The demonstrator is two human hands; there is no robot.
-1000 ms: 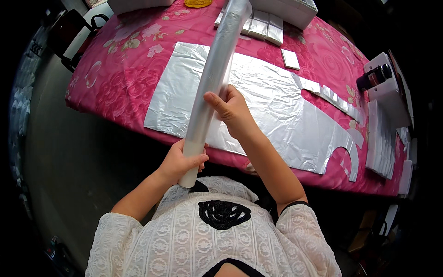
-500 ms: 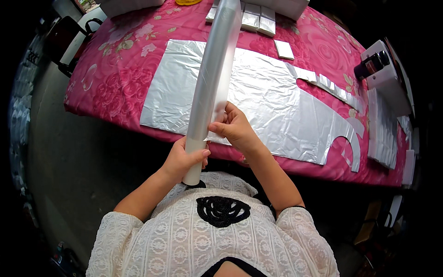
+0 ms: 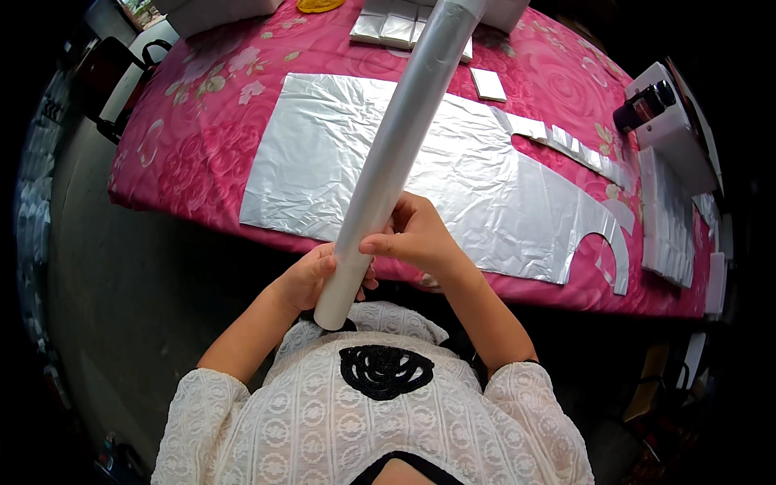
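A long roll of translucent plastic film [image 3: 396, 145] slants up from my lap over the table, its top leaning right. Near its lower end my left hand [image 3: 309, 275] curls round it from the left, fingers partly behind. Just above, my right hand [image 3: 422, 238] grips the roll from the right; the thumb presses on its front and the other fingers are partly hidden. Beneath the roll, a large silvery plastic sheet with cut-out handles, like a vest carrier bag [image 3: 493, 190], lies flat and wrinkled along the table's near edge.
Pink floral cloth [image 3: 194, 153] covers the table. Small white packets [image 3: 396, 26] sit in rows at the back, with one packet [image 3: 488, 84] apart. On the right are a dark bottle [image 3: 644, 107], a white box [image 3: 671, 137] and stacked plastic bags [image 3: 667, 218]. A chair [image 3: 113, 77] stands left.
The roll's top has swung to the right. A loose film edge that my right hand held beside the roll now lies against it. My left thumb has shifted on the roll.
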